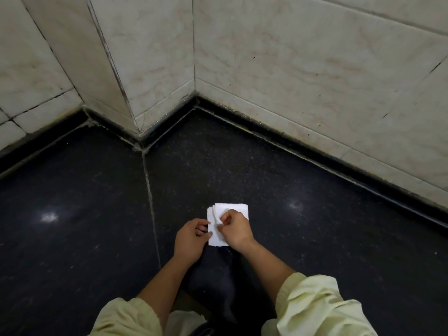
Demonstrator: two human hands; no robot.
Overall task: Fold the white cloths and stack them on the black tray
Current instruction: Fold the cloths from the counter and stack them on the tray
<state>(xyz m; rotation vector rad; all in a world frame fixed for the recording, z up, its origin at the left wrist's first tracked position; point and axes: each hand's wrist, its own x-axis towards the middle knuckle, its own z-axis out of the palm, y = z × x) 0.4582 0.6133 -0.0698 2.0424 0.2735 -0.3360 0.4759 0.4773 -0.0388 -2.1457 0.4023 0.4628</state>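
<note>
Mid-fold: right grip pinches cloth top layer, left grip pinches edge. Next: press crease flat; tray unseen.

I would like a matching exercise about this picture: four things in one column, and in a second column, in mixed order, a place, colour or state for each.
Things:
1. left hand
2. right hand
3. wall
4. sleeves

Descriptions:
a. pale yellow, pushed up the forearms
b. pinches a raised fold on top of the white cloths
c. beige tiles, behind the dark surface
d. holds the left edge of the cloths

Pairs: 1-d, 2-b, 3-c, 4-a
</note>
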